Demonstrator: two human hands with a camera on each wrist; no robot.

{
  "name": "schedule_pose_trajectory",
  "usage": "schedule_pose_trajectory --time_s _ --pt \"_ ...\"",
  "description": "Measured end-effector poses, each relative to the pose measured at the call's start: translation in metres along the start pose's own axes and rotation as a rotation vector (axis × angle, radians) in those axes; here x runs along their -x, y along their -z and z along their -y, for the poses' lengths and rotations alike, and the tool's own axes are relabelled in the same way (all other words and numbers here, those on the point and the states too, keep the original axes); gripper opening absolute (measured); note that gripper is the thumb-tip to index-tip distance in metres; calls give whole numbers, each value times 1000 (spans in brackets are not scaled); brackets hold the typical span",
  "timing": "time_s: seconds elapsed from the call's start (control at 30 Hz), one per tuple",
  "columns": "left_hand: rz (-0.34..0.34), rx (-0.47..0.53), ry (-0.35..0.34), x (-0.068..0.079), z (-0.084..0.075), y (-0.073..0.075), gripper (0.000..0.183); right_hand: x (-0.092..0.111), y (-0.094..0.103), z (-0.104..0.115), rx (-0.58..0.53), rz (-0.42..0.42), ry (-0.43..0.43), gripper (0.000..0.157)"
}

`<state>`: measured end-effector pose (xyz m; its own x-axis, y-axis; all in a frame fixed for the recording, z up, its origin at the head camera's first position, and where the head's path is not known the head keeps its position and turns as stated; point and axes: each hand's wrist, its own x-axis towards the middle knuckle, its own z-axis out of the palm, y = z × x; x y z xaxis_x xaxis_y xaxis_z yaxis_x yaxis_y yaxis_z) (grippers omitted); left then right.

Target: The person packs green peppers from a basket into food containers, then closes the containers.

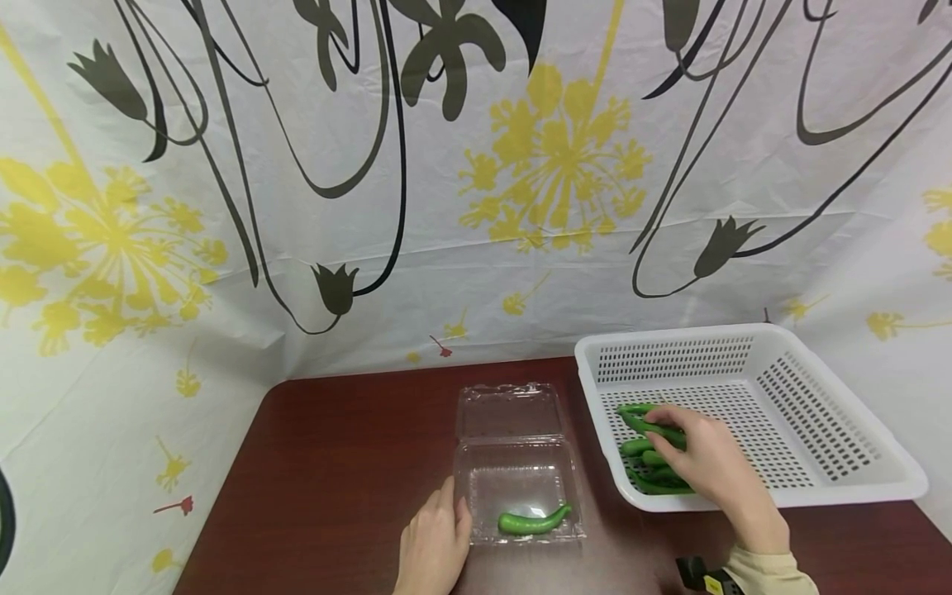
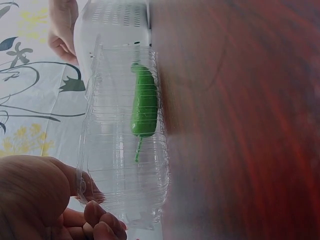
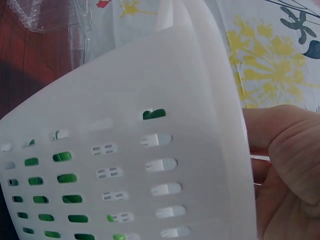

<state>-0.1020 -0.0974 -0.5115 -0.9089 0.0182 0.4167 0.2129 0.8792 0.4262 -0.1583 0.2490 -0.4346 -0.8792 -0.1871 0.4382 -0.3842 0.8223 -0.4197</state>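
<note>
The right hand [image 1: 702, 453] pinches a slender green pepper [image 1: 656, 429], long axis roughly left-to-right, in a white perforated plastic basket [image 1: 848, 496]; leftward, the left hand [image 1: 435, 541] grips a clear plastic box [image 1: 513, 475].

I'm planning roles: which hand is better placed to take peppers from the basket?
Probably the right hand: it is at the green peppers in the basket, while the left hand holds the clear container.

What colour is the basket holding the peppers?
The basket is white, seen best in the head view.
</note>
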Motion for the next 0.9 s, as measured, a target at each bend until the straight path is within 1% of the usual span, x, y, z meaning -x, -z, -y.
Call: schedule_pose_trajectory --time_s 0.23,0.4,0.6,0.9 --pt "7 6 6 -1 1 1 33 -1 -3 1 25 -36 43 25" --pt "9 4 5 0 0 1 33 -1 -4 2 0 -29 37 26" --pt "13 6 0 -1 1 2 34 -1 -5 3 -15 -47 48 27" --pt "-5 -5 -2 0 -1 0 33 -2 -3 8 -22 -17 48 24"
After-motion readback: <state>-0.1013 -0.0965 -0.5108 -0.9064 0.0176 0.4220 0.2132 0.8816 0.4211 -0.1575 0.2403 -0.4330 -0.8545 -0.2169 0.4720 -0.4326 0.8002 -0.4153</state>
